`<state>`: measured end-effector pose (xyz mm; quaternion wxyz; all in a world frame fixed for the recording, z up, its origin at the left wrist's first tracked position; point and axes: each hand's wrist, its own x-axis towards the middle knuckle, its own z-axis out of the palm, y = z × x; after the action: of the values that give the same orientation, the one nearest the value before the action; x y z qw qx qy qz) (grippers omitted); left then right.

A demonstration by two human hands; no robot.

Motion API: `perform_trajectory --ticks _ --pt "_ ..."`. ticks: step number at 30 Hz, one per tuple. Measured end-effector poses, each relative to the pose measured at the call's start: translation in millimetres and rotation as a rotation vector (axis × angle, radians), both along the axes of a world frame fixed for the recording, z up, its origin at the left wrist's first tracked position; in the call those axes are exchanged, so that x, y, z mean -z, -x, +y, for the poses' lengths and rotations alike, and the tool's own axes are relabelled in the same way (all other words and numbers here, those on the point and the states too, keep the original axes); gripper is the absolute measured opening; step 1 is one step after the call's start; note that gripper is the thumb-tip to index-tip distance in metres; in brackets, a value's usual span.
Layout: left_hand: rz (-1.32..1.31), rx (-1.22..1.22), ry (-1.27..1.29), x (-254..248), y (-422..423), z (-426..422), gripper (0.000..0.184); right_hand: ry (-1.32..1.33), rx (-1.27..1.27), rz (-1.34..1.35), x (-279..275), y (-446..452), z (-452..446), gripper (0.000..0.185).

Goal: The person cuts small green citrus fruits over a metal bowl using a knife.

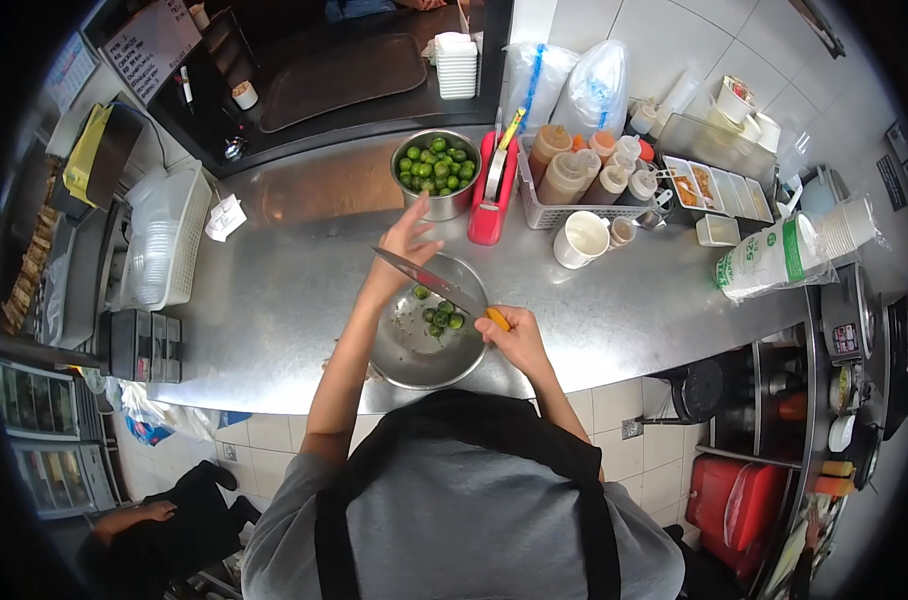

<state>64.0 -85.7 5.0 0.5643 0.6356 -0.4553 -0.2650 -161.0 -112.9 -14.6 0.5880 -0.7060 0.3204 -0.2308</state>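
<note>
My right hand (521, 343) is closed around the yellow handle of a knife (429, 279), whose blade points up and left over a steel bowl (394, 368). Inside the bowl lie several small green limes (440, 318). My left hand (406, 248) is stretched out with its fingers apart, just beyond the knife tip and close to the front of a steel pot (444, 207). Whole green limes (437, 165) fill that pot. No object shows in my left hand.
A red tape dispenser (488, 215) stands right of the pot, beside a grey basket (541, 212) of sauce bottles. A white cup (581, 240) is in front of it. On the left sits a white basket (186, 235) of plastic lids. Another person (174, 525) is at lower left.
</note>
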Motion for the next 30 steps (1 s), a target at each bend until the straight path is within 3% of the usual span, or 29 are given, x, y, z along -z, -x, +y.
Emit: perform_trajectory --ticks 1,6,12,15,22,24,30 --pt "-0.092 0.003 -0.049 -0.6 2.7 6.5 0.055 -0.020 -0.001 0.001 -1.7 -0.1 1.4 0.045" --pt "-0.689 -0.044 -0.263 49.8 -10.6 35.6 0.015 -0.181 -0.038 0.007 -4.0 -3.0 4.6 0.048" --pt "-0.823 0.040 -0.523 61.3 5.4 44.1 0.021 -0.179 -0.095 -0.002 1.3 -7.6 6.4 0.045" --pt "-0.820 0.055 -0.520 62.6 7.9 43.6 0.024 -0.146 -0.109 -0.014 0.7 -7.1 7.1 0.042" --pt "0.146 0.093 -0.136 31.9 24.6 72.9 0.029 -0.162 -0.007 0.014 -6.8 -5.2 5.2 0.049" --pt "0.476 0.101 -0.021 26.6 33.9 82.4 0.028 0.025 -0.001 0.130 -1.8 -8.0 6.5 0.051" --pt "0.801 0.005 -0.079 12.7 48.3 104.6 0.037 0.386 -0.095 0.220 -26.4 -12.9 19.3 0.046"
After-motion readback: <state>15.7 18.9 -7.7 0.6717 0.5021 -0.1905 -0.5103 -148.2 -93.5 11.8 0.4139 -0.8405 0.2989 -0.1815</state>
